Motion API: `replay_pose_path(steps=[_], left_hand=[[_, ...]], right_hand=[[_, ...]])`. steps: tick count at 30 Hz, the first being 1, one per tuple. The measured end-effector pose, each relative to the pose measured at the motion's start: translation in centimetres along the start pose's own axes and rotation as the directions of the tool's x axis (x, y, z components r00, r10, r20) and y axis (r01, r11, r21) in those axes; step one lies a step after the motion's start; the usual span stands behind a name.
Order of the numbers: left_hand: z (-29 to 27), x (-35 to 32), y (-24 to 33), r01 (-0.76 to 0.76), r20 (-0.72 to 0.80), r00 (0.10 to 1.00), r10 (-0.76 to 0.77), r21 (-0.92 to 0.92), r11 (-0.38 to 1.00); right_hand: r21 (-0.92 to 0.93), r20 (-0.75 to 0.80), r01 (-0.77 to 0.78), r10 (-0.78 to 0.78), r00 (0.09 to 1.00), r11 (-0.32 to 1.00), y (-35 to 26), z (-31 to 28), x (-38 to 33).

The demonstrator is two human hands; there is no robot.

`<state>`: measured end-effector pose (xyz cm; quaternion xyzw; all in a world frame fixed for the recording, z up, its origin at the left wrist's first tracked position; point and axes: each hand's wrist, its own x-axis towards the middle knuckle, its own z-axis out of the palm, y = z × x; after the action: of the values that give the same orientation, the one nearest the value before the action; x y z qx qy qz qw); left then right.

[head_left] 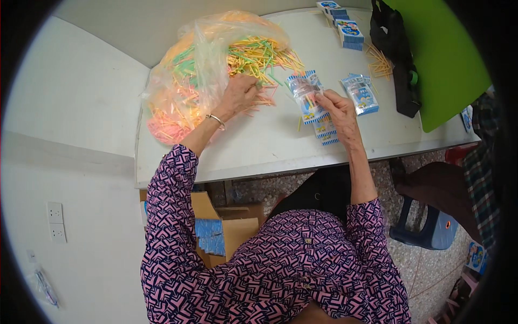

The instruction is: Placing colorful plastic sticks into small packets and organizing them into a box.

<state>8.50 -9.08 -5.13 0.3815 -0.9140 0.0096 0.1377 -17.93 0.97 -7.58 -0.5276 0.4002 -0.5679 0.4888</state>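
Observation:
A large clear plastic bag (208, 59) lies on its side on the white table, full of thin pink, yellow and green sticks (259, 56) that spill from its mouth. My left hand (240, 94), a bracelet at its wrist, is at the spilled sticks with its fingers curled in. What those fingers pinch, if anything, is hidden. Between thumb and fingers, my right hand (340, 110) grips a small blue-and-white packet (304, 86), tilted, with pink showing in its clear part. More packets (325, 129) lie partly under this hand. Others (361, 96) rest just right of it.
Stacked packets (350, 36) stand at the table's far edge, near loose yellow sticks (381, 63). A black object (399, 59) and a green panel (453, 65) bound the right side. Below are an open cardboard box (240, 237) and a dark blue stool (421, 229). Another person's plaid sleeve (483, 183) shows at right.

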Motion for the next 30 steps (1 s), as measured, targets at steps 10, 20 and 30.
replay_pose_path(steps=[10,20,30], left_hand=[[-4.3,2.3,2.6,0.200,0.018,0.918,-0.397,-0.884,0.422],[-5.4,3.5,8.4,0.107,0.018,0.979,-0.203,-0.893,0.437],[-4.3,3.0,8.8,0.276,0.196,0.952,-0.236,-0.883,0.379]], right_hand=[[-0.061,-0.003,0.020,-0.020,1.000,0.998,0.3,1.1,0.6],[-0.066,0.057,-0.003,0.007,0.998,0.998,0.1,0.9,0.2],[-0.010,0.030,0.043,-0.043,0.999,0.999,0.6,0.7,0.0]])
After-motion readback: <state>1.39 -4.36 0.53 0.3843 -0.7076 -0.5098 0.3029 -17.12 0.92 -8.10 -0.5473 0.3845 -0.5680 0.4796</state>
